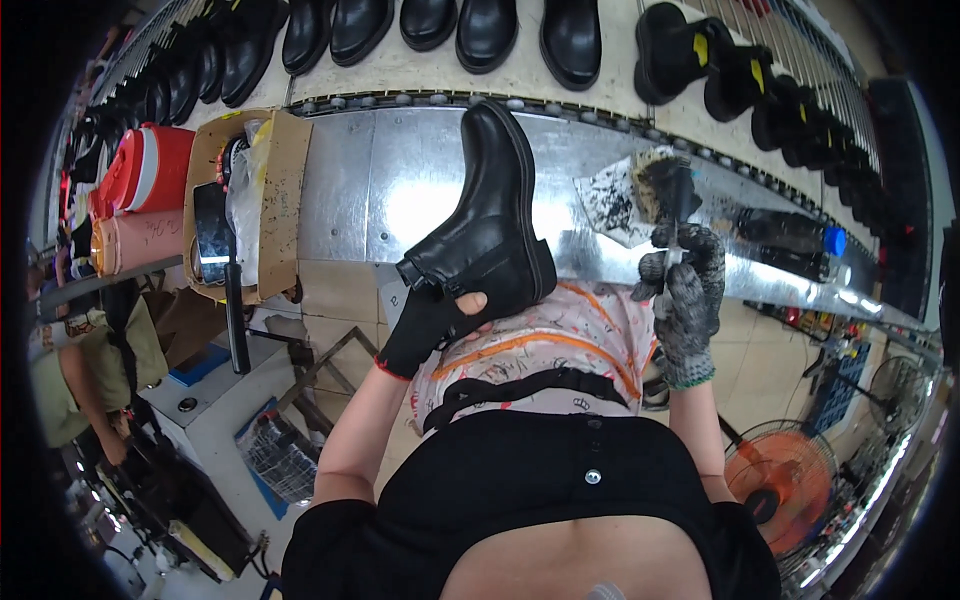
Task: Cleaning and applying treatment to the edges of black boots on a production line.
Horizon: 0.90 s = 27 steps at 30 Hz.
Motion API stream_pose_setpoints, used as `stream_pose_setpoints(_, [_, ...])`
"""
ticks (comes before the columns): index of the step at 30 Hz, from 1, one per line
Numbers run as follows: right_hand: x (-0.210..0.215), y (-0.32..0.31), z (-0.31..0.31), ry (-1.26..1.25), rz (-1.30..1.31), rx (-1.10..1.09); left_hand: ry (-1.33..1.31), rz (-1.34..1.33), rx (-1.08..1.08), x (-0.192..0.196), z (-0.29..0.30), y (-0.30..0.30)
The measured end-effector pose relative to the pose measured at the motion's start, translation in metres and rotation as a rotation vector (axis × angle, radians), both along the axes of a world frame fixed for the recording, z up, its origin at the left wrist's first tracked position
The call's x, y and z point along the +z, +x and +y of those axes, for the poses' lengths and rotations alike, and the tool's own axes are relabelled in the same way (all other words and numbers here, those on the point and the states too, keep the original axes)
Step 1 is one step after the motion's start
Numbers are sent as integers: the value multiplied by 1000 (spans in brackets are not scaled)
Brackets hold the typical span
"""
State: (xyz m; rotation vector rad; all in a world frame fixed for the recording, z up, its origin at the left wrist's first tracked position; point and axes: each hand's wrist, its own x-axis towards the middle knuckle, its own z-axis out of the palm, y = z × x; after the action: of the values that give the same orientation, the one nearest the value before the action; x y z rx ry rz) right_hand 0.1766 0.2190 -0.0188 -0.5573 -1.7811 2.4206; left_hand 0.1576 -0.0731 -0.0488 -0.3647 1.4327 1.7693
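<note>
Fingers of the left hand (425, 322), black-gloved with the thumb bare, grip a smooth black boot (490, 200) by its shaft, its toe toward twelve o'clock above the shiny metal table (340, 190). At three, the right hand (688, 290), in grey knit, closes around a slim tool (683, 195). Black footwear (487, 35) lines a pale conveyor (618, 65) along the table's far edge. Sheet metal lies open between boot and cardboard box (284, 215) at ten. Blotched white material (605, 205) lies at two; an orange round fan (790, 470) stands at four.
</note>
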Motion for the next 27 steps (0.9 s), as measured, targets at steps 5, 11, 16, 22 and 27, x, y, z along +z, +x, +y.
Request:
stream_pose_setpoints(5, [-53, 46, -7, -128, -293, -155, 103, -261, 176, 0, 11, -4])
stream_pose_setpoints(11, [-48, 51, -13, 404, -228, -90, 248, -152, 308, 16, 20, -8])
stream_pose_setpoints(16, [-72, 28, -2, 381, -152, -223, 266, -153, 334, 23, 20, -13])
stream_pose_setpoints(22, [-144, 20, 29, 842, -252, -70, 190, -118, 319, 29, 26, -23])
stream_pose_setpoints(27, [-135, 13, 25, 922, -262, -68, 43, 176, 156, 35, 37, -42])
